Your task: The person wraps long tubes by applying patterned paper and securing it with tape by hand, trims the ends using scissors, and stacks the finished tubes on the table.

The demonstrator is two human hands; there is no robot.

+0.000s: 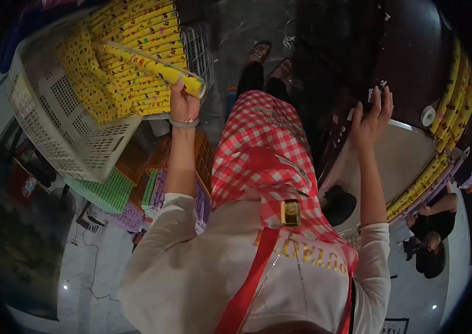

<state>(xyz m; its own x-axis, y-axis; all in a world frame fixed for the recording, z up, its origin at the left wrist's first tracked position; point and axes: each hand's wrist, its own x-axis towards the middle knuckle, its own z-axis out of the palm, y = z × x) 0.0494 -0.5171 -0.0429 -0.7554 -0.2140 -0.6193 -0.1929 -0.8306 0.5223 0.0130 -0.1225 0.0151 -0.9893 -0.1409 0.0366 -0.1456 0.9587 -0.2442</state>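
My left hand [184, 104] is closed around the near end of a yellow patterned roll [163, 71], which lies slanted over a stack of similar yellow rolls [135, 33]. The stack fills part of a pale plastic crate [69, 147]. My right hand [374, 119] is raised over the edge of a dark table [408, 61], fingers apart and holding nothing. Near it on the table are a small white roll [428, 116] and a pale flat panel [397, 150]. More yellow rolls [453, 94] lie along the table's far right side.
Green patterned rolls [105, 189] and purple ones [121, 216] are stacked below the crate. Orange crates [202, 161] stand beside my left forearm. A black stool [339, 205] is near my right arm. Another person [439, 220] sits at the lower right.
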